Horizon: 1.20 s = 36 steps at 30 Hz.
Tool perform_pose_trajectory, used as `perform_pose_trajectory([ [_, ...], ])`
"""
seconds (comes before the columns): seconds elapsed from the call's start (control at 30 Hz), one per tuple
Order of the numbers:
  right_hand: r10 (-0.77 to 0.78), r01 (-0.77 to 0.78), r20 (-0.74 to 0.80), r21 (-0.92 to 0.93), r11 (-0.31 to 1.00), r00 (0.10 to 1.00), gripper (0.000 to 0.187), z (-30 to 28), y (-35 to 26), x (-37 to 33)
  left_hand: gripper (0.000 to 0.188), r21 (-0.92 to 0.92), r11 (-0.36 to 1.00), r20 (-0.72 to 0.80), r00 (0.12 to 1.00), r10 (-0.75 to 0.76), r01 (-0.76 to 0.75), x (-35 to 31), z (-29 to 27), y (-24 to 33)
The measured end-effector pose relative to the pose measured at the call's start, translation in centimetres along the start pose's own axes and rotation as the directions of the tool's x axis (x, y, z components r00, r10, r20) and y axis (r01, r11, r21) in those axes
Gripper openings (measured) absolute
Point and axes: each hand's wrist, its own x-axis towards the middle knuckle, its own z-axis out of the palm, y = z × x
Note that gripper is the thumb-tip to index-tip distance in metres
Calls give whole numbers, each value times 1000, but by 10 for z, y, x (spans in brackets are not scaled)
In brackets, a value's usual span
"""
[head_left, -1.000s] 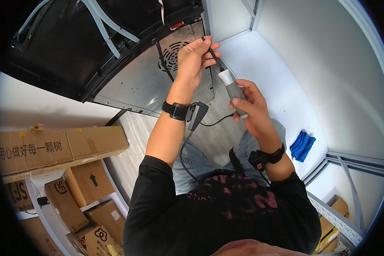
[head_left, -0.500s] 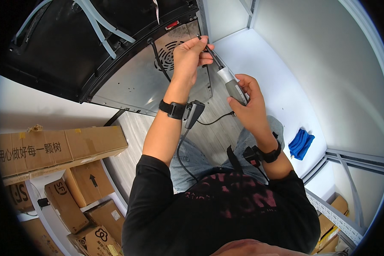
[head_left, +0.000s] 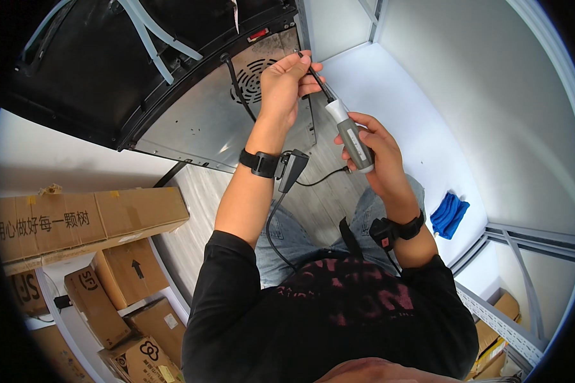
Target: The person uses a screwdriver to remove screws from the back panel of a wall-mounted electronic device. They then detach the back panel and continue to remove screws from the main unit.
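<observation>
A screwdriver (head_left: 353,139) with a grey handle, a white collar and a dark shaft slants up and to the left. My right hand (head_left: 383,152) is closed around the handle, with the thumb across its upper side. At the other end my left hand (head_left: 284,83) pinches the shaft near the tip between thumb and forefinger, its other fingers loosely extended. The tip is at the right edge of a metal panel (head_left: 191,131) with a slotted round vent (head_left: 252,80). Whether a screw sits at the tip is too small to tell.
Above the panel is a black appliance body (head_left: 96,70) with pale grey tubes (head_left: 148,38). A black cable (head_left: 236,89) hangs before the panel. A blue cloth (head_left: 449,215) lies on the white surface at right. Cardboard boxes (head_left: 134,271) fill the lower left.
My right hand has shifted its fingers around the handle, and the handle has turned so that a pale label shows. My left hand stays at the tip.
</observation>
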Motion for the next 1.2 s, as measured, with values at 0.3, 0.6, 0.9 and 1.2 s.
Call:
perform_pose_trajectory([
  [0.3,-23,23,-5,18,1000,1000,35,2,0,-1,24,-10,1000,34,999,9,-8,0,-3,1],
  [0.6,-358,294,-27,-516,804,933,36,11,15,-2,23,14,1000,50,998,-26,26,-1,-5,5],
  [0.9,-39,37,46,38,999,998,45,2,4,1,22,-27,999,40,999,-31,32,2,-7,2],
  [1.2,-188,164,-49,-308,937,981,50,1,20,4,24,-50,998,37,999,-27,29,-3,-2,4],
])
